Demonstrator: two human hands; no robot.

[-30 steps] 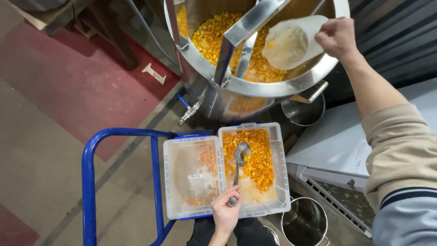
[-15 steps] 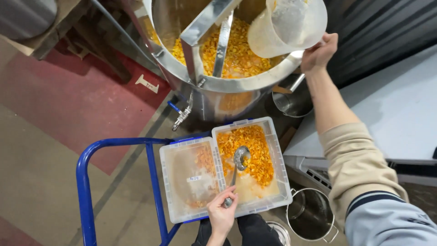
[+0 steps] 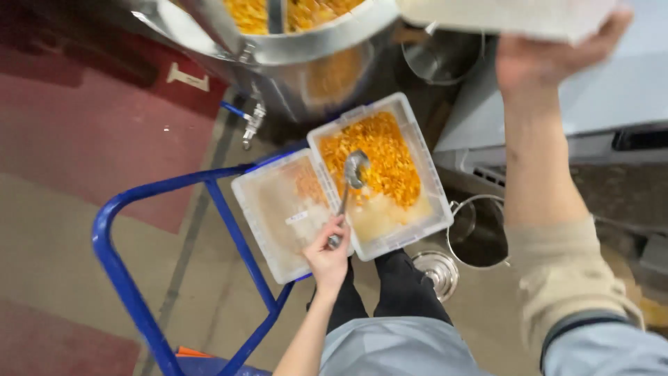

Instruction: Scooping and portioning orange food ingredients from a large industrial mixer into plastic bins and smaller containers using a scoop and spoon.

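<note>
A metal ladle (image 3: 346, 195) lies tilted across the right-hand clear plastic tub (image 3: 424, 209), its round bowl resting on the heap of orange pieces (image 3: 379, 157) that fills the tub's far half, its thin handle running back over the tub's near rim. A pale translucent plastic container (image 3: 515, 15) is held high, above and beyond that tub, blurred and tipped on its side.
</note>
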